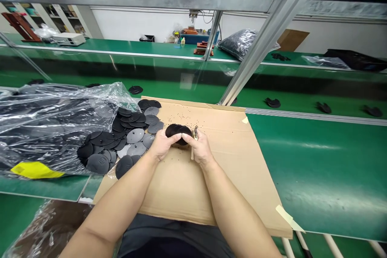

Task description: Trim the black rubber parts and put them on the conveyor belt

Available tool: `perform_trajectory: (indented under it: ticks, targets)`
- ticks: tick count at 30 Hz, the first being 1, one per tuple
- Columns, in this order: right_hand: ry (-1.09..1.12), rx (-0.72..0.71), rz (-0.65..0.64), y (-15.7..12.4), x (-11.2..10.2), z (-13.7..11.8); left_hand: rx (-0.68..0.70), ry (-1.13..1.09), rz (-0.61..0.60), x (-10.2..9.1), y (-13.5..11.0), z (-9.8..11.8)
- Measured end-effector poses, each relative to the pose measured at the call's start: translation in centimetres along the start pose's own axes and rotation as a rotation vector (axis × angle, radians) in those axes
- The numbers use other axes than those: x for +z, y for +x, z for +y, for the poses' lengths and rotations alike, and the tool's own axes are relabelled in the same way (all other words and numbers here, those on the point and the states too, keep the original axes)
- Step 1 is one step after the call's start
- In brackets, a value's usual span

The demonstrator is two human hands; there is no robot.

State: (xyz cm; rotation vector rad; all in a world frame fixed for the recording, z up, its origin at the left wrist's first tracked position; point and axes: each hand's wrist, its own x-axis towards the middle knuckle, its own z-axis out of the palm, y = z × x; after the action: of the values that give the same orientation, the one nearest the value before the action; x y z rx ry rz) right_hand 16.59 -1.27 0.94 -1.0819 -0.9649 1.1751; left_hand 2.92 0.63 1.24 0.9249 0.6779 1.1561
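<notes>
My left hand (pixel 161 145) and my right hand (pixel 200 148) meet over a sheet of brown cardboard (pixel 229 161) and together grip a round black plastic disc (pixel 177 131). The fingers of both hands are curled closed on its edge. My right hand also holds a small metal tool (pixel 195 133) that sticks up beside the disc. Just left of my hands lies a pile of several similar black and grey discs (pixel 127 137), spilling from a clear plastic bag (pixel 51 121).
A slanted metal frame post (pixel 266 36) rises behind the cardboard. Green conveyor surfaces (pixel 317 161) run right and beyond, with a few loose black parts (pixel 273 102) on the far belt. A yellow label (pixel 34 170) lies in the bag. Small dark crumbs dot the cardboard.
</notes>
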Motion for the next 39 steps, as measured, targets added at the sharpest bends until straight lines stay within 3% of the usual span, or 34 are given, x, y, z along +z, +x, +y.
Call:
perform_trajectory:
  ticks: [5,9,17,25,33,36,39]
  targets:
    - [-0.034,-0.065,0.057,-0.2,0.6,0.7,-0.036,-0.092,0.085,0.0,0.3,-0.1]
    - [-0.137,-0.223,-0.023,-0.5,0.7,1.0,-0.193,-0.154,0.156,-0.5,0.7,0.2]
    - [-0.457,-0.512,-0.008,-0.7,0.2,0.9,-0.335,-0.207,0.041,-0.8,0.6,0.2]
    - [-0.527,-0.651,-0.002,-0.7,0.3,0.7,-0.334,-0.199,0.006,-0.7,0.3,0.1]
    - [-0.532,-0.618,-0.018,-0.8,0.5,0.6,-0.332,-0.185,0.049,-1.0,0.6,0.0]
    - [-0.429,-0.49,-0.002,-0.6,0.6,1.1,-0.242,-0.184,0.115,-0.9,0.9,-0.1]
    - [-0.266,-0.359,0.119,0.0,0.5,1.6,-0.084,-0.163,0.223,-0.6,1.1,-0.3]
